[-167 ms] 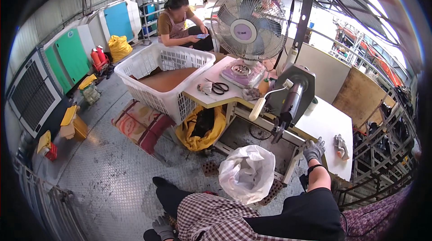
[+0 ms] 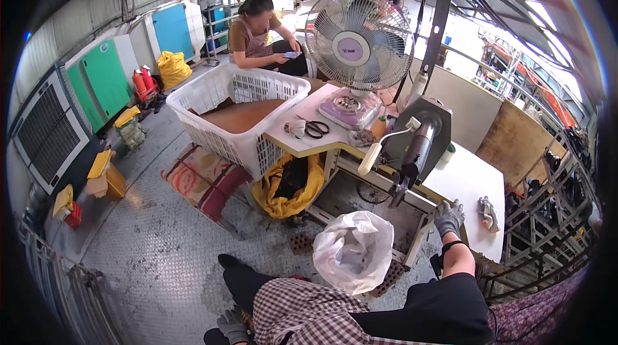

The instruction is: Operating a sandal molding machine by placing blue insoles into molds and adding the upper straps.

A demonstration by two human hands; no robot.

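My right hand (image 2: 449,219), in a grey work glove, lies with fingers spread on the edge of the white worktable (image 2: 473,181). It holds nothing. A loose grey glove (image 2: 487,214) rests on the tabletop to its right. Left of the hand, a dark machine arm (image 2: 416,155) with a pale handle (image 2: 369,159) juts over the table front. Down at the lower edge, my left hand (image 2: 232,327), gloved too, is by my leg with its fingers apart and nothing visible in it. A white sack (image 2: 354,261) stands open before me, touched by neither hand.
A white plastic crate (image 2: 244,145) with brown sheets stands left of the table, beside a cushioned seat (image 2: 199,184) and a yellow bag (image 2: 270,203). Scissors (image 2: 317,129) and a fan (image 2: 351,52) are on the table. A person (image 2: 257,39) sits behind the crate.
The view has shifted very slightly, with the scene sitting a little lower and to the right. My right hand stays on the table edge, and my left remains low by my leg.
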